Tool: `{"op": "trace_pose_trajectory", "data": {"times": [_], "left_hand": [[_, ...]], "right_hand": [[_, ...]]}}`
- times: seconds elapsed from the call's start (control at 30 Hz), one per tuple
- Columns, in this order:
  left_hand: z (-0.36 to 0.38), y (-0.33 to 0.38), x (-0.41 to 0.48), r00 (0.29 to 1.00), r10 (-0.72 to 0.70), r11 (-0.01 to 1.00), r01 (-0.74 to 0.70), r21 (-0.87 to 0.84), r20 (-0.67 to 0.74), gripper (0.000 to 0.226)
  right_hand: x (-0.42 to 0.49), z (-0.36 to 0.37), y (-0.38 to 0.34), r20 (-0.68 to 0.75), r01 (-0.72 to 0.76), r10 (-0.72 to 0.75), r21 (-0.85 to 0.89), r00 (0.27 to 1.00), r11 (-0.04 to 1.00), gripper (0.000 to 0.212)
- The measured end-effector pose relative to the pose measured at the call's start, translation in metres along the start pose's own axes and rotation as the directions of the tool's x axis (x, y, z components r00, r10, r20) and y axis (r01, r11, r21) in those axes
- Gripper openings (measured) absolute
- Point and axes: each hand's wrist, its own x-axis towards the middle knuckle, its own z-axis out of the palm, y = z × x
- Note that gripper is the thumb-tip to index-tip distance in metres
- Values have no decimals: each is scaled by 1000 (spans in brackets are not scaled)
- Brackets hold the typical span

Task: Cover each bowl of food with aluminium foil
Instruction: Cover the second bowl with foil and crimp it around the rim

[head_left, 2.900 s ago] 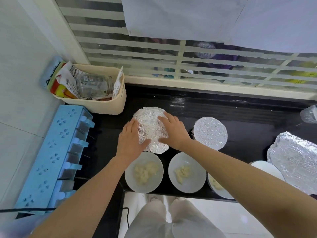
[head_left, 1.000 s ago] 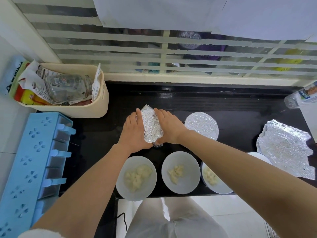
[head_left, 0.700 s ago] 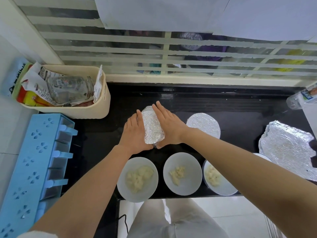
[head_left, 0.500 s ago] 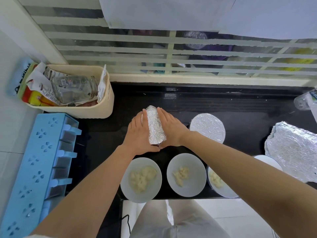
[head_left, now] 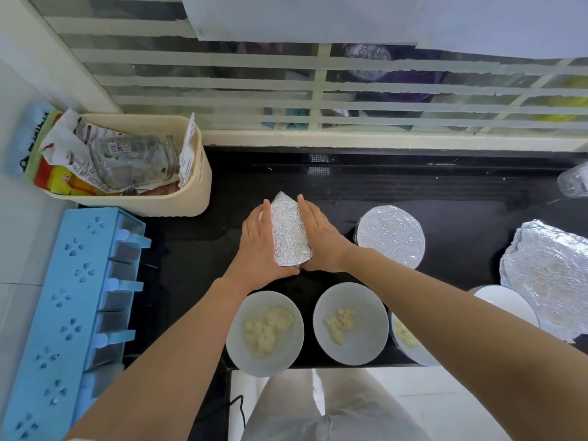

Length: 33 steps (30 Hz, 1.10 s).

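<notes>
A foil-covered bowl [head_left: 290, 238] sits on the black counter [head_left: 461, 202], and both palms press its foil down along the sides. My left hand [head_left: 259, 249] cups the left side and my right hand [head_left: 319, 243] cups the right. Another foil-covered bowl [head_left: 390, 240] stands just to the right. Along the front edge are uncovered white bowls with pale food: one at the left [head_left: 264, 332], one in the middle [head_left: 350, 323], one partly hidden under my right arm [head_left: 402, 340]. A further white bowl [head_left: 506, 305] lies by loose foil sheets [head_left: 547, 278].
A cream basket [head_left: 191, 198] with packets and a glass jar stands at the back left. A blue compartment rack [head_left: 73, 313] runs along the left edge. A clear bottle [head_left: 574, 183] lies at the far right. A striped window backs the counter.
My hands have moved from the top of the foil down to the bowl's sides, pressing the foil tighter. The visible strip of foil between them has narrowed.
</notes>
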Motion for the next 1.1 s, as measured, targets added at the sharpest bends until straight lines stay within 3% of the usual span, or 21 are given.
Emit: {"op": "trace_pose_trajectory", "data": {"times": [0.17,0.4,0.6,0.83,1.1], "left_hand": [[1,1,1,1000,-27,1000,26,-6,-10,149],[-6,6,1,999,-37,990,32,137,31,156],[-23,6,-8,997,55,965,-65,253,47,159],[-8,19,1,1000,27,948,-29,318,8,151],[0,12,3,997,12,966,7,259,-72,142]], "right_hand": [[0,1,1,-18,-2,3,18,1000,1000,141],[-1,-5,-1,15,-6,6,-11,1000,1000,144],[-4,-27,3,123,51,-28,-185,992,981,151],[18,-38,-11,209,250,-191,-309,959,918,148],[24,-34,-6,238,260,-184,-345,954,902,148]]}}
